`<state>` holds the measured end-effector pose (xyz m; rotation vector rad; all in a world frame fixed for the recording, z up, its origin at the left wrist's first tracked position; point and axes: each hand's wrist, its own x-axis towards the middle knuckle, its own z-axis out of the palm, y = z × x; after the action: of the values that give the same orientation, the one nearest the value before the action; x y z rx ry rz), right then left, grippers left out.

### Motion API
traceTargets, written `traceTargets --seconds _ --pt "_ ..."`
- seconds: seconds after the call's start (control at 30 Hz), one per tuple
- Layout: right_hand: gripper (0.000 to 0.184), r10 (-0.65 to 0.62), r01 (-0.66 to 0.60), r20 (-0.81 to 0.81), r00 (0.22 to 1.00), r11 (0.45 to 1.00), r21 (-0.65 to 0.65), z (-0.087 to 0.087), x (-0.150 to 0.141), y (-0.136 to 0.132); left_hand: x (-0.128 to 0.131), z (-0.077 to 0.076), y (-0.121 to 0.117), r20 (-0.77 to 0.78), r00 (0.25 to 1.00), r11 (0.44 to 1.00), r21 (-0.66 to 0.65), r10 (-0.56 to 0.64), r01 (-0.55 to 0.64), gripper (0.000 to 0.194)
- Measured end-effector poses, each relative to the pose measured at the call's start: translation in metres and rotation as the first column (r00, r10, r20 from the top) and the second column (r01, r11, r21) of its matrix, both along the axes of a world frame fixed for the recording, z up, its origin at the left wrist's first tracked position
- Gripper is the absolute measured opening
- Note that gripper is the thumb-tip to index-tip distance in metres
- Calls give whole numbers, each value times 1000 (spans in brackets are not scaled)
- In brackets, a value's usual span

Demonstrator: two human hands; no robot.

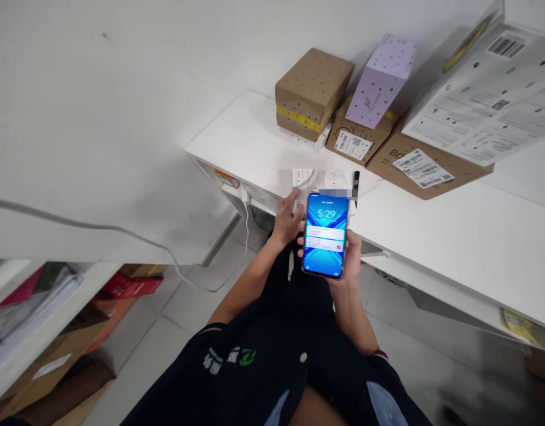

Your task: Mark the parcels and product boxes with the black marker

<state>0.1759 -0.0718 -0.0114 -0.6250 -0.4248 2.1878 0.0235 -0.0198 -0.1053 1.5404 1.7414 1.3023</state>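
Rect. phone [325,235] in R grip [351,260]

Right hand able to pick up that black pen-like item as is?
Probably not: the right hand is wrapped around the phone. It would likely need freeing first, though the black pen-like item lies close by.

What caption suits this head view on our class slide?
Right hand holds a smartphone showing 5:29 at a white desk bearing cardboard boxes.

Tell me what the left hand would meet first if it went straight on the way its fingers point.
The left hand would likely meet the printed paper on the white table first; depth is unclear.
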Motion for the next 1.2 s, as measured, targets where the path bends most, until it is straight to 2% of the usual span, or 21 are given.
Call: traceTargets --seconds 0.07,0.13,0.2,0.27,0.33,0.37,0.4,0.43,0.47,0.5,0.53,0.57,0.67,0.8,0.9,0.97,1.07,1.13,1.2 --pt "52 -143 137 129 981 989 55 3 18 5 -1 2 2 5 1000 1000 9 -25 25 61" --pt "49 -302 276 267 915 952 131 4 38 11 -1 3 0 18 999 999 -3 -45 45 60" --pt "48 -419 365 392 819 908 207 1 60 19 -1 3 -3 35 998 998 -27 -52 53 59" --pt "50 -512 423 530 675 858 290 -7 85 29 -1 2 -3 47 997 997 -38 -59 60 60" --pt "58 -618 474 696 365 767 433 -19 109 41 -1 1 -2 52 997 998 -35 -59 60 62" --pt "60 -624 422 763 166 745 517 -25 121 47 -1 1 -1 52 997 998 -32 -57 59 63" --pt "65 -608 330 792 -64 736 591 -30 132 53 -1 0 -1 52 997 998 -28 -54 55 64" --pt "70 -566 213 777 -275 753 623 -35 141 58 -1 0 0 53 997 998 -25 -52 53 66" --pt "75 -514 100 731 -448 784 613 -38 149 63 -1 0 0 56 997 998 -23 -52 53 67" --pt "78 -459 17 679 -573 822 570 -41 155 68 -1 0 1 62 997 998 -20 -54 55 68" --pt "79 -406 -34 641 -651 860 510 -43 160 72 -1 0 1 71 996 998 -17 -57 58 67" --pt "79 -359 -60 623 -694 892 448 -45 163 76 -1 1 1 81 995 998 -16 -61 62 66" --pt "75 -273 -72 632 -725 943 325 -51 170 83 -1 4 0 114 991 997 -21 -72 75 61" --pt "69 -264 -83 650 -712 952 296 -58 177 89 -1 8 -2 172 982 997 -28 -73 79 54" --pt "63 -296 -115 639 -710 944 310 -57 175 94 0 9 -2 265 964 998 -49 -35 50 51" --pt "57 -387 -204 624 -679 916 346 -52 164 100 1 9 -1 404 914 990 -138 36 22 57" --pt "53 -516 -365 649 -559 856 366 -44 135 113 0 14 3 597 782 950 -311 178 21 68" --pt "56 -510 -411 685 -520 853 323 -41 112 126 -2 20 7 664 715 922 -381 221 68 65" --pt "58 -466 -423 712 -525 869 256 -41 92 138 -7 30 11 695 684 890 -431 224 147 60"
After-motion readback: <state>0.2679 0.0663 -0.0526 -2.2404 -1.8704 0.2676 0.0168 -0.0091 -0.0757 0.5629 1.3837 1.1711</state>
